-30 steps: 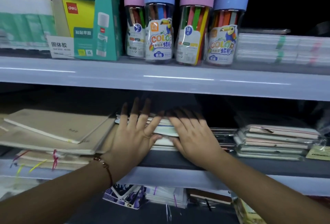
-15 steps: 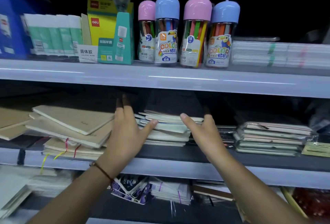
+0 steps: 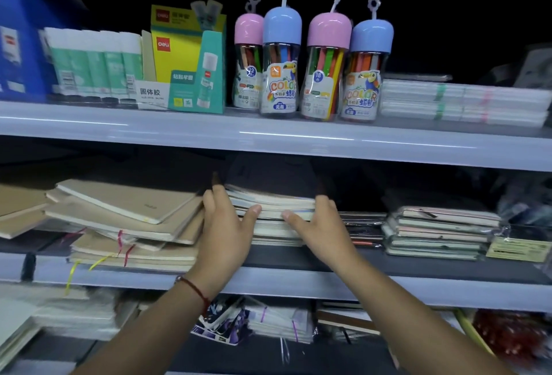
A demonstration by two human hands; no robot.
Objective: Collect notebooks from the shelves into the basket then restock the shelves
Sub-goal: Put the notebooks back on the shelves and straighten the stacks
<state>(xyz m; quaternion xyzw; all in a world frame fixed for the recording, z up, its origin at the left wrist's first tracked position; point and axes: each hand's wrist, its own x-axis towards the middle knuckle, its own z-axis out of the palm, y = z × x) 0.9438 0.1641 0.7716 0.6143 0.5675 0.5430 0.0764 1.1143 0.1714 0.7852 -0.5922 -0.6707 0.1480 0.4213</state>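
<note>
Both hands reached into the middle shelf (image 3: 298, 280) and bracketed a stack of notebooks (image 3: 273, 204) near the middle of its length. The left hand (image 3: 222, 231) pressed its palm against the stack's left side, fingers stretched back into the dark along that side, thumb spread forward across the front page edges. The right hand (image 3: 321, 229) mirrored it on the stack's right side, thumb laid along the front edge and nearly meeting the left thumb; its other fingers ran behind the stack, mostly lost in shadow. Each hand was spread wide and clamped the stack between them. A red cord bracelet (image 3: 195, 292) circled the left wrist.

Just left of the stack, touching the left hand's back, lay a slanted heap of kraft-cover notebooks (image 3: 125, 219) with coloured ribbon markers hanging over the shelf's front edge. To the right sat thin dark books (image 3: 363, 228), then a plastic-wrapped pile of pastel notebooks (image 3: 439, 234) toward the right end.

On the upper shelf (image 3: 268, 135) stood four domed tubs of coloured crayons (image 3: 313, 67), a yellow-and-teal glue stick display box (image 3: 188, 61) left of them, and wrapped glue sticks (image 3: 95, 64) further left. The bottom shelf (image 3: 268, 353) held more wrapped notebooks, blurred.
</note>
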